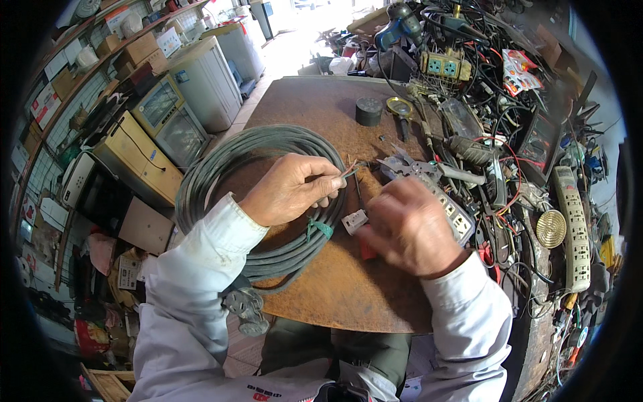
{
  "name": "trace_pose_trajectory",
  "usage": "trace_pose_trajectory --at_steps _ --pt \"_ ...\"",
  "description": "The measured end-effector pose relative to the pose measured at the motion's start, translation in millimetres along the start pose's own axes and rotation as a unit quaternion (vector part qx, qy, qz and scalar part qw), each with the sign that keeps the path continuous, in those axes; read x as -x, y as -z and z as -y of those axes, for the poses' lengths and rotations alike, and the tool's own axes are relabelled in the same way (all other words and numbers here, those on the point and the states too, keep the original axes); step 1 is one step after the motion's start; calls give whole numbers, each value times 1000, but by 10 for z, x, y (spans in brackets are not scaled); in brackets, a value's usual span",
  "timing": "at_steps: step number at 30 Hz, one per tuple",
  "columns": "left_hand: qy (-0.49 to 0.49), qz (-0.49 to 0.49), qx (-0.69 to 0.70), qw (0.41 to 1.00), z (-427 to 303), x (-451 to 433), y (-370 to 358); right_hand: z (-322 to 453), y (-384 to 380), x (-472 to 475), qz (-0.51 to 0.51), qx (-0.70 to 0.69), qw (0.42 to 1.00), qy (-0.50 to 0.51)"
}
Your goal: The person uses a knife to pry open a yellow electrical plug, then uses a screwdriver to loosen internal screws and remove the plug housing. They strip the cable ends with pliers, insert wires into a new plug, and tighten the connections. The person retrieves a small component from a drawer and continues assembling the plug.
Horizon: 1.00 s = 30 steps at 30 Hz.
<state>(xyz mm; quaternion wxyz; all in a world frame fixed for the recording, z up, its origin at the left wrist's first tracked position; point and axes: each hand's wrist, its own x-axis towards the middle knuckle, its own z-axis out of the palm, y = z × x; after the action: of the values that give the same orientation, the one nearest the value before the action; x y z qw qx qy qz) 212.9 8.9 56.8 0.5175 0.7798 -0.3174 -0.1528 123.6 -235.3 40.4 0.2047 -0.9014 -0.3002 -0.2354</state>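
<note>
My left hand (301,188) pinches the stripped end of a cable, its thin wires (350,171) poking out past the thumb and forefinger with reddish copper showing. Beneath that hand lies a large coil of dark grey-green cable (261,138), tied with a green strip (320,229). My right hand (414,228) is motion-blurred over the table, and whether it holds anything is unclear. Close to its thumb are a small white socket-like part (354,221) and a red object (368,249), partly hidden. Wire-stripping pliers (419,167) rest by a multi-outlet power strip (459,221).
On the worn brown table (301,95) stand a black round container (368,111) and a magnifying glass (400,108). Tangled cables and tools pile up on the right, with a blue power drill (397,27) and a long power strip (571,228). Refrigerators (203,83) line the left.
</note>
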Motion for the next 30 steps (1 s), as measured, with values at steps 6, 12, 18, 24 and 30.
trace_pose_trajectory --at_steps 6,12,18,24,30 --pt "16 26 63 998 34 32 22 228 -362 -2 30 25 999 -2" --pt "37 23 67 997 52 31 51 276 -433 -54 -20 62 998 -14" --pt "34 42 95 994 121 8 119 180 -467 -33 -35 7 996 -85" --pt "32 54 178 982 82 44 108 115 -297 -124 -79 -542 784 -290" --pt "28 62 225 972 69 47 64 169 -268 -206 -133 -684 658 -287"
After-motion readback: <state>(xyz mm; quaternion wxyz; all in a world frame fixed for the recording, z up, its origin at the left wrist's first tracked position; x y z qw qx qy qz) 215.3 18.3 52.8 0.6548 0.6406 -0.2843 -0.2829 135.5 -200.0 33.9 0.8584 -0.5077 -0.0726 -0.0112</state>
